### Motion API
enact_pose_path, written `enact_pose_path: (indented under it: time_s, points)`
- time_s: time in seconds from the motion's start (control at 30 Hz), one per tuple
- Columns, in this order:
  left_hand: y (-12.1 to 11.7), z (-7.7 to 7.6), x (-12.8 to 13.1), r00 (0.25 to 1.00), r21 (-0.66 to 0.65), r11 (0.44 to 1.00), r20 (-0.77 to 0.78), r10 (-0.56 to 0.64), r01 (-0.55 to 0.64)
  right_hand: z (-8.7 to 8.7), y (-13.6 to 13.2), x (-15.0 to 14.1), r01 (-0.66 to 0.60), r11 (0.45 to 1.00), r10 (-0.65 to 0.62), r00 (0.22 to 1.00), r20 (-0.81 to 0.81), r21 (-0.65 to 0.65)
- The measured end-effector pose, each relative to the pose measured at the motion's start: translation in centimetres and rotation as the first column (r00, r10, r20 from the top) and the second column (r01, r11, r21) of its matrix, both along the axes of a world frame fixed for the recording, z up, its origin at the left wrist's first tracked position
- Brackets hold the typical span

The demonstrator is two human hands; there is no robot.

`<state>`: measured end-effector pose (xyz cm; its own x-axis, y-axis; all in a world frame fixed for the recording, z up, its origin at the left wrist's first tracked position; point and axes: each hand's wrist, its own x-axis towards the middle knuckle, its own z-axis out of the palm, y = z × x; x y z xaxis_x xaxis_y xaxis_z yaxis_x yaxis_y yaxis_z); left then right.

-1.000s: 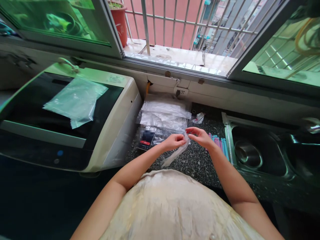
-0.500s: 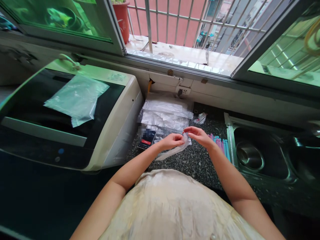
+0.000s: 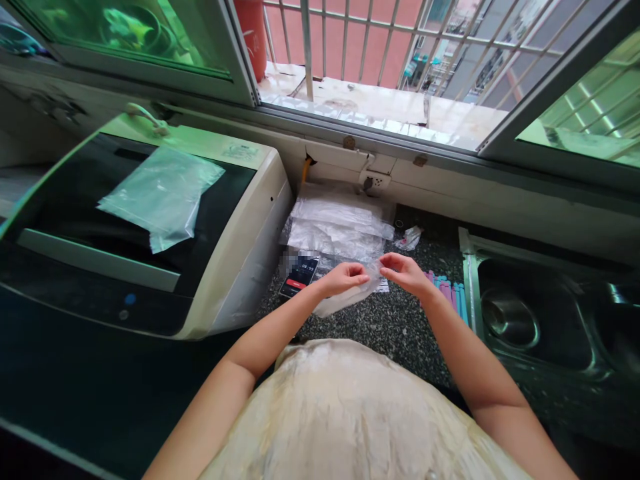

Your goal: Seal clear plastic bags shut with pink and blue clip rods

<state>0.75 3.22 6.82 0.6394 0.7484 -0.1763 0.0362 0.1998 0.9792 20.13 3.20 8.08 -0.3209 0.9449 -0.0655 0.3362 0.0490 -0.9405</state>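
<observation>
A clear plastic bag hangs between my hands over the dark speckled counter. My left hand pinches its upper part, fingers closed. At its upper right corner my right hand has thumb and fingertips pressed together on the film. Behind them lies a stack of flat clear plastic bags, which reaches back to the wall. A phone with a lit screen rests left of my left hand. Pink and blue strips lie to the right of my right hand.
A top-loading washing machine stands at the left, with a flat plastic bag on its lid. On the right is a metal sink holding a steel bowl. A crumpled wrapper lies near the wall socket.
The bag was bunched narrowly between my fingers and now spreads wider. My hands have drawn slightly apart. The whole view has shifted a little.
</observation>
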Motion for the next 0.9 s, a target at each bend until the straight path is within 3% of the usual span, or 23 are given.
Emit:
enact_pose_path:
  time_s: [0.2, 0.47, 0.77, 0.9]
  points:
    - [1.4, 0.1, -0.4, 1.0, -0.02, 1.0, 0.01, -0.001, 0.001, 0.4, 1.2, -0.2, -0.12, 0.992, 0.122, 0.988, 0.094, -0.034]
    - [3.3, -1.7, -2.0, 0.997, -0.082, 0.996, 0.072, 0.037, -0.031, 2.5, 3.2, -0.4, -0.086, 0.991, 0.069, 0.986, 0.153, 0.107]
    - [5.3, -2.7, -4.3, 0.988, 0.024, 0.998, -0.143, -0.053, 0.057, 4.6, 6.5, 1.3, 0.057, 0.984, -0.069, 0.996, 0.061, 0.17]
    - [6.5, -3.1, -5.4, 0.975, 0.003, 1.0, -0.221, 0.028, -0.028, 4.3, 8.1, 2.4, 0.148, 0.983, -0.147, 0.989, -0.01, 0.11]
